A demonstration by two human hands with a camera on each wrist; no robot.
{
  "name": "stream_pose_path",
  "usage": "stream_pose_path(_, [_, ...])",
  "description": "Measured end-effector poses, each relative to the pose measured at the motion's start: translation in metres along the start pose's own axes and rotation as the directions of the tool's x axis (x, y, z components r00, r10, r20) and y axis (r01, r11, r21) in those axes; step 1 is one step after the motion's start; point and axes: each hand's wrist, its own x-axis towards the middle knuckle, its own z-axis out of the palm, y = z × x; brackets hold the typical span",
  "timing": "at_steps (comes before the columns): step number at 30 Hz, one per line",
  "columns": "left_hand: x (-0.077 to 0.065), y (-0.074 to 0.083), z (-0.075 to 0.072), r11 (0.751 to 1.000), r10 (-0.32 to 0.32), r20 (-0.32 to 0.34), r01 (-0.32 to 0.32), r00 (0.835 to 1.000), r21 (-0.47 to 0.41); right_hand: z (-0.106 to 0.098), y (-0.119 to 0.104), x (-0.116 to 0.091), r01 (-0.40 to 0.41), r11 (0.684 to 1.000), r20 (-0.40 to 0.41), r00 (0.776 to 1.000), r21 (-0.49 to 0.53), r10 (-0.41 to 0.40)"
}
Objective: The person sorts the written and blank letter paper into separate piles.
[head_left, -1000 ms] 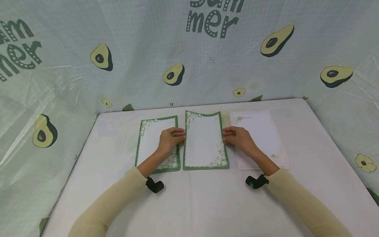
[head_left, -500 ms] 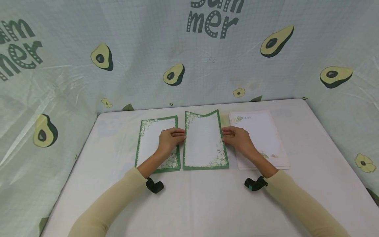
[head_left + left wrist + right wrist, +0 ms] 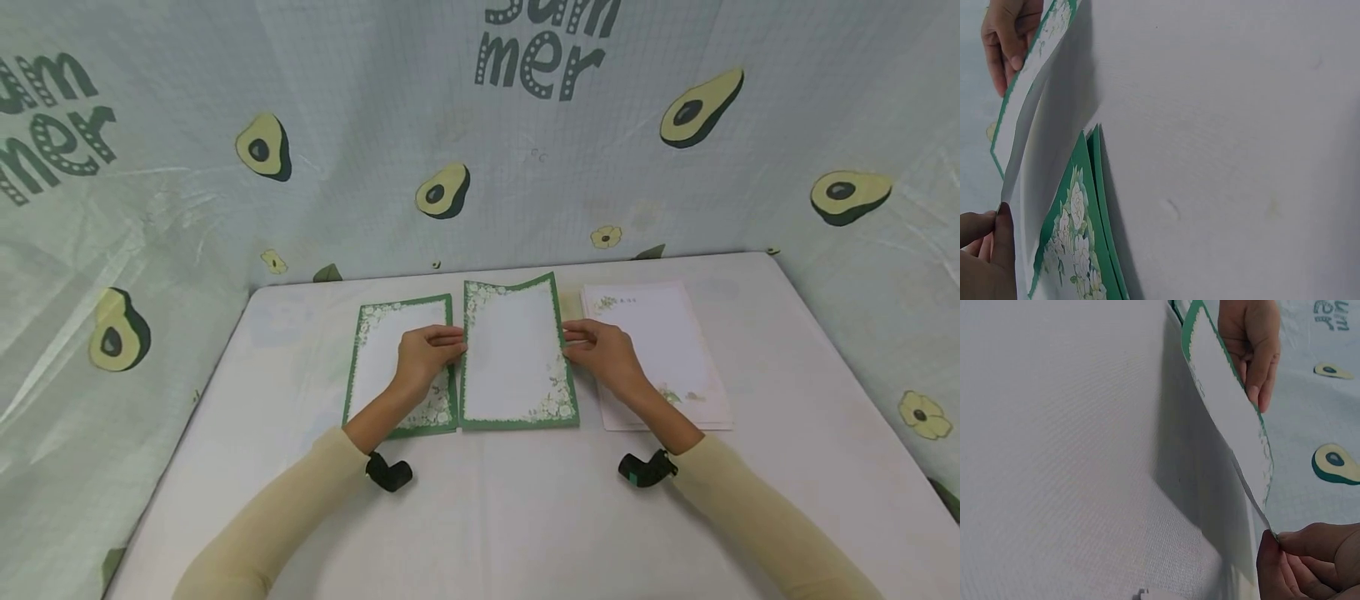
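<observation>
A green-bordered sheet of paper [image 3: 513, 354] with white flowers is held up off the table between my hands. My left hand [image 3: 423, 358] pinches its left edge between thumb and fingers, while my right hand [image 3: 603, 350] pinches the right edge. In the right wrist view the sheet [image 3: 1229, 406] bows, with a shadow on the cloth under it. Beneath my left wrist lie matching green-bordered sheets [image 3: 375, 358], one on another, their corners [image 3: 1094, 206] slightly apart in the left wrist view. Pale pink sheets [image 3: 667, 333] lie stacked behind my right hand, partly covered by it.
A white cloth covers the table [image 3: 495, 517]. Behind it and at both sides hangs a curtain [image 3: 345, 100] printed with avocados and lettering. Small black cameras sit at both wrists.
The held sheet and my left hand have shifted slightly left, and the sheet's edge now meets the left pile in the head view. Its upper right corner has risen a little.
</observation>
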Motion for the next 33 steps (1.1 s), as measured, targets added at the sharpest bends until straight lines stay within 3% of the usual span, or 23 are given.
stream_pose_path(12, [0.000, 0.005, -0.001, 1.000, -0.011, -0.003, 0.011, 1.000, 0.005, 0.000, -0.001, -0.003, -0.004, 0.999, -0.014, 1.000, 0.053, 0.005])
stream_pose_path(19, [0.006, 0.012, -0.005, 0.998, -0.005, -0.017, 0.004, 1.000, -0.058, -0.001, -0.002, 0.001, 0.004, 0.996, -0.047, 0.999, 0.091, 0.001])
stream_pose_path(33, [0.005, 0.020, -0.010, 0.997, -0.014, -0.037, 0.010, 0.999, -0.082, 0.000, -0.010, 0.001, 0.025, 0.993, -0.069, 0.997, 0.112, -0.017])
